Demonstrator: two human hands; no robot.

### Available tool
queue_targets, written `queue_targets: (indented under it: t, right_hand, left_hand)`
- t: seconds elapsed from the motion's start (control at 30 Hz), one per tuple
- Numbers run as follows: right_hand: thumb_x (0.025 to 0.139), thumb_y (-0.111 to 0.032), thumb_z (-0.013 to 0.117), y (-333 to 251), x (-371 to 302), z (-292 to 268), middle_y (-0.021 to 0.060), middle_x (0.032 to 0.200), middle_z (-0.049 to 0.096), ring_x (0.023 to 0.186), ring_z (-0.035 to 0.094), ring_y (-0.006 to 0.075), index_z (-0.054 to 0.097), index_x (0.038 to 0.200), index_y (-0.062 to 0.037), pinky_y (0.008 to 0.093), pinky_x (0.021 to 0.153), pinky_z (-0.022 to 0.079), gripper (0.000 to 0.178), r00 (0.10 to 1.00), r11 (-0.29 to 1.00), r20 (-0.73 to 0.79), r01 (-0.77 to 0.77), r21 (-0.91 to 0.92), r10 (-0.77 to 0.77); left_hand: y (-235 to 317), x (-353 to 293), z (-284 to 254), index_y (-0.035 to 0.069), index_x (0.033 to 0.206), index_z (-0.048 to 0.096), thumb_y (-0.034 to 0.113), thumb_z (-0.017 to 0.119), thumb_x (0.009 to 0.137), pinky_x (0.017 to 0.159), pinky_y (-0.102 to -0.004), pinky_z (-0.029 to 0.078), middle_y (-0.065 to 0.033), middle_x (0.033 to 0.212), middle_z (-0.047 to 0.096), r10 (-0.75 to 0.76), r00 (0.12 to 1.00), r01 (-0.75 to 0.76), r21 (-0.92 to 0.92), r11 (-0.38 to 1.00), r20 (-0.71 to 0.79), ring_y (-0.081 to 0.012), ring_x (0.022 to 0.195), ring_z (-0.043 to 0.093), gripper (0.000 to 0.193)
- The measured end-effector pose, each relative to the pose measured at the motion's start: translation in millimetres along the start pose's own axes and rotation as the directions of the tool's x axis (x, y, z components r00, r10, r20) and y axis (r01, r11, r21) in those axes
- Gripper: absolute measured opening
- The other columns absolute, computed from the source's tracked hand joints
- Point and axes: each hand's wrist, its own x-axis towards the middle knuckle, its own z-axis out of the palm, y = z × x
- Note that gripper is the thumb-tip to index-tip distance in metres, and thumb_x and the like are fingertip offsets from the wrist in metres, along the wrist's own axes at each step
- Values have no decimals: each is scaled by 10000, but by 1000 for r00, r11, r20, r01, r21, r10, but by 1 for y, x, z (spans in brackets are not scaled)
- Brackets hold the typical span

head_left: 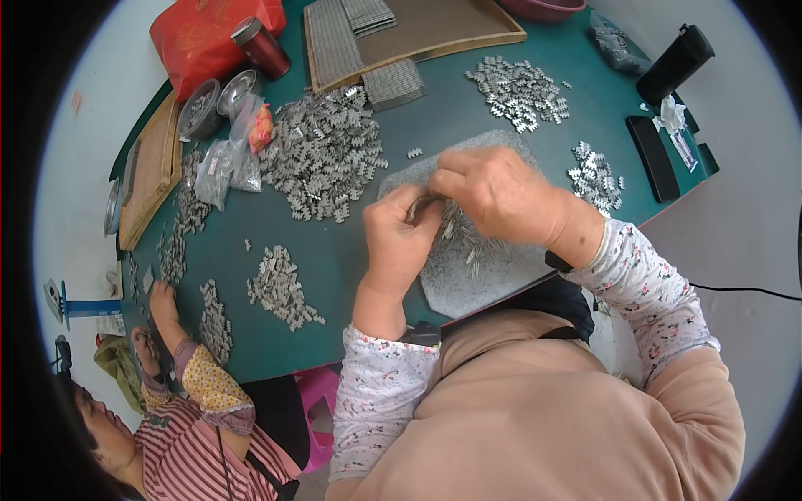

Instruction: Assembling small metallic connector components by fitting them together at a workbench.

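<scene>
My left thumb and forefinger close on a thin dark-grey strip [423, 204], which lies right at their tips, just beside my right fingers. My left hand [399, 238] is curled round it; my right hand [505, 188] has its fingers bunched, and I cannot tell what they grip. Just below my fingertips, slender silvery metal slivers [472, 246] lie loose on a speckled grey flat mat [468, 288]. Beyond the mat, on the green tabletop [359, 280], a large heap of toothed grey metal pieces [322, 154] spreads to my left, and 2 smaller shiny silver piles [518, 92] sit to my right, near a flat black phone [653, 159].
</scene>
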Motion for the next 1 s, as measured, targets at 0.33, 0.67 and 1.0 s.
queue_targets:
  t: [0.33, 0.67, 1.0]
  right_hand:
    - [720, 32, 649, 8, -1, 4, 156, 872, 634, 790, 621, 381, 613, 880, -5, 443, 674, 499, 168, 989, 962, -15, -139, 234, 146]
    - [709, 18, 663, 1, -4, 3, 154, 823, 630, 771, 619, 380, 608, 868, -7, 443, 667, 496, 170, 995, 983, 15, -102, 152, 101]
    - [741, -37, 641, -4, -16, 3, 137, 797, 626, 729, 633, 343, 601, 829, -9, 425, 620, 506, 101, 986, 986, -61, -147, 80, 153]
  left_hand:
    - [3, 1, 1, -40, 815, 672, -44, 655, 740, 532, -253, 423, -65, 662, 615, 186, 982, -189, 220, 957, 34, -82, 582, 528, 76]
    - [1, 0, 1, -48, 824, 673, -53, 652, 754, 530, -245, 430, -51, 659, 627, 127, 990, -135, 142, 981, 65, -69, 591, 542, 73]
    - [6, -1, 0, -29, 864, 698, 36, 670, 815, 536, -214, 479, -56, 699, 671, -198, 968, 221, -152, 963, 154, -99, 598, 632, 86]
